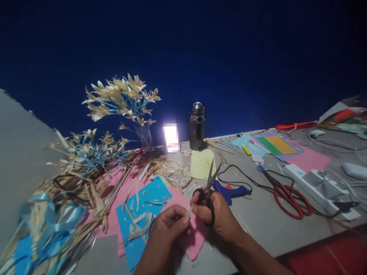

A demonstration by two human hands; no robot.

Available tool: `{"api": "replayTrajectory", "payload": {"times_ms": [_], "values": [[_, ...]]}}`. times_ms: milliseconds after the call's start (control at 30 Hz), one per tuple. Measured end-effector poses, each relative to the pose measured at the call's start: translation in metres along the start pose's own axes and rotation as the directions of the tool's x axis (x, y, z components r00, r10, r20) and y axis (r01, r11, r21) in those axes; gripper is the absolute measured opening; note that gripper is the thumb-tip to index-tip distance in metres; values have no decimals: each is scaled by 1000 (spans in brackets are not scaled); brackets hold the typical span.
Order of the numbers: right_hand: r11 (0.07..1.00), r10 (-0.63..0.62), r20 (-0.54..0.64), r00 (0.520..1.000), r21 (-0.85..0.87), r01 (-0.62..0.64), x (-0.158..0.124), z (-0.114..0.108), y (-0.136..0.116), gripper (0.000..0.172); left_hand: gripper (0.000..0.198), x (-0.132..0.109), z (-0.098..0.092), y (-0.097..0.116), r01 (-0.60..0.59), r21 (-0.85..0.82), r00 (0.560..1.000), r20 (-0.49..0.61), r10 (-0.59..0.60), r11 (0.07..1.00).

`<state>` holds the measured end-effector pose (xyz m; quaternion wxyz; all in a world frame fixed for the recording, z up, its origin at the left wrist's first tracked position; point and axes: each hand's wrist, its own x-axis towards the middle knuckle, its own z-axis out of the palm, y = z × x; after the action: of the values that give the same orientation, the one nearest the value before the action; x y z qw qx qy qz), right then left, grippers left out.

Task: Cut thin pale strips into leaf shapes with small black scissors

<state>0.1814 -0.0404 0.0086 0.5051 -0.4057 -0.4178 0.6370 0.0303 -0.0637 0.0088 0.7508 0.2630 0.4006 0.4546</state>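
Note:
My left hand (173,225) is closed in a pinch on a small whitish piece (189,212), whose kind is too small to make out. Close by on the right, my right hand (219,214) has its fingers through the black handles of a pair of scissors (211,179). The blades point up and away, slightly apart. Fingertips of the right hand also meet the whitish piece. Beneath both hands lie a pink sheet (197,238) and a blue sheet (137,208) strewn with dry strips. Just beyond the right hand rests a blue glue gun (233,192).
Dried flowers on blue stems (123,101) stand back left beside a bright lamp (171,137). A dark flask (197,128) stands upright at the back. Red-handled scissors (292,200) and a white power strip (312,187) with cables lie right. Blue ribbon (53,217) and dry husks spread left.

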Motion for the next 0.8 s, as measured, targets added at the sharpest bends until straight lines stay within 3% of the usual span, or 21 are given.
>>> {"api": "replayTrajectory", "payload": {"times_ms": [100, 167, 267, 333, 433, 533, 667, 800], "values": [[1000, 21, -6, 1000, -20, -21, 9, -7, -13, 29, 30, 15, 0, 18, -7, 96, 1000, 7, 6, 995], [998, 11, -59, 998, -57, -14, 18, -17, -23, 28, 29, 38, -1, 40, -59, 298, 997, -32, 72, 953], [982, -66, -142, 988, -186, 39, 34, -38, -40, 29, 25, 92, -5, 75, -169, 679, 958, -57, 281, 715], [958, -117, -172, 978, -279, 65, 43, -53, -48, 29, 20, 134, -8, 92, -178, 739, 939, -69, 336, 650], [941, -138, -209, 968, -333, 62, 52, -72, -48, 27, 19, 193, -10, 101, -155, 825, 921, -78, 381, 544], [948, -125, -248, 961, -315, 42, 57, -83, -39, 26, 22, 237, -11, 95, -134, 893, 916, -54, 397, 430], [950, -113, -263, 958, -310, 27, 62, -89, -32, 25, 22, 263, -10, 90, -151, 932, 915, 6, 404, 329], [951, -103, -295, 950, -308, 8, 64, -94, -39, 25, 19, 243, -9, 114, -212, 925, 885, 44, 463, 316]]}}
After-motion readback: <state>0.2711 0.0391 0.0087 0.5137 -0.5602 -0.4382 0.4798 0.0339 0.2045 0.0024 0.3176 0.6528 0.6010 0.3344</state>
